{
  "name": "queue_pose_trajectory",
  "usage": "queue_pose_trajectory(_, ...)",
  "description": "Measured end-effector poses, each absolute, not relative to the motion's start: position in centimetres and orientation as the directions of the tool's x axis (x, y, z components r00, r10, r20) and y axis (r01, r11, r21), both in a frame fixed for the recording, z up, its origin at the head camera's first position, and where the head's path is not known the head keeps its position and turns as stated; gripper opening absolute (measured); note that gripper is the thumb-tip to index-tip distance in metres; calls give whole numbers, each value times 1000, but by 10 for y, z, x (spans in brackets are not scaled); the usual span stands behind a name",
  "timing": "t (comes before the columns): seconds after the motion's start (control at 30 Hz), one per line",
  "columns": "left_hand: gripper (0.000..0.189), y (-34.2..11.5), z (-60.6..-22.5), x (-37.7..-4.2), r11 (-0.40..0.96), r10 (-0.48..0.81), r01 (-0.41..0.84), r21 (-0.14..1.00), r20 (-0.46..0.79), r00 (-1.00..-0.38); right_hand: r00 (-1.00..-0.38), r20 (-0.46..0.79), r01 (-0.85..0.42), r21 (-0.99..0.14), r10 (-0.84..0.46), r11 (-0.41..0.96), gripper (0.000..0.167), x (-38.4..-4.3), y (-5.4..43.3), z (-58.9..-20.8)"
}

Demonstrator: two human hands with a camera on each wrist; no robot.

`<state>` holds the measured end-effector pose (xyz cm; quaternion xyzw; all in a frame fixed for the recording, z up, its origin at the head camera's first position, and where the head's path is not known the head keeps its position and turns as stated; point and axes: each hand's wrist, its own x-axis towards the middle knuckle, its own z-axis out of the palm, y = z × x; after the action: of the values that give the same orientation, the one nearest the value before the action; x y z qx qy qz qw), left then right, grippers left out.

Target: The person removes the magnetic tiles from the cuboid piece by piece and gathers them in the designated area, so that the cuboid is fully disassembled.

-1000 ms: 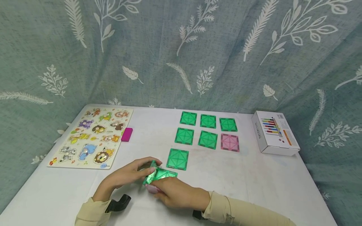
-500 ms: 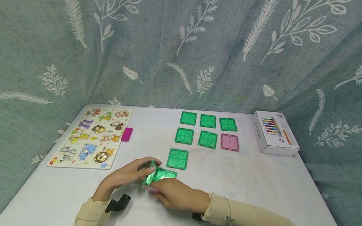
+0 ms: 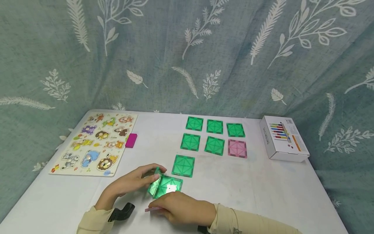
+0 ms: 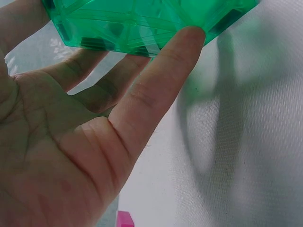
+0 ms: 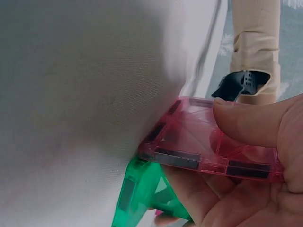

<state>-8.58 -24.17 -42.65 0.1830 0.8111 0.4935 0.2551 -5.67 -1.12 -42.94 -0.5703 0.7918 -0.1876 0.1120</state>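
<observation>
My left hand [image 3: 130, 182] holds a green magnetic tile [image 3: 155, 187] that stands tilted on edge, its thumb on one face and its fingers round the far side. Against that tile's foot lies another green magnetic tile [image 3: 170, 184], flat on the table. In the left wrist view green tile plastic [image 4: 123, 23] spans the fingertips. Nearer to me, my right hand [image 3: 184, 206] pinches a pink magnetic tile [image 3: 154, 209]. The right wrist view shows its thumb on the pink tile's face [image 5: 189, 132], with fingers behind; a green tile edge [image 5: 130, 194] is close beside it.
Several green tiles [image 3: 214, 145] and one pink tile [image 3: 237, 148] lie in rows farther back; a single green tile [image 3: 183, 165] is nearer. An animal puzzle board [image 3: 96, 139] and a magenta block [image 3: 131, 140] are left, a white box [image 3: 283, 138] right.
My right hand has drawn the pink tile back from the green tiles, towards me, baring more of the flat green tile. My left hand stays put.
</observation>
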Motion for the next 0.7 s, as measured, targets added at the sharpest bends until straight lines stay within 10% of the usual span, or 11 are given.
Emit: queue_pose_trajectory(0.7, 37, -244, -431, -87, 460, 532, 27, 888, -251, -809, -318, 35, -746, -627, -948, 227, 23, -76, 30, -424)
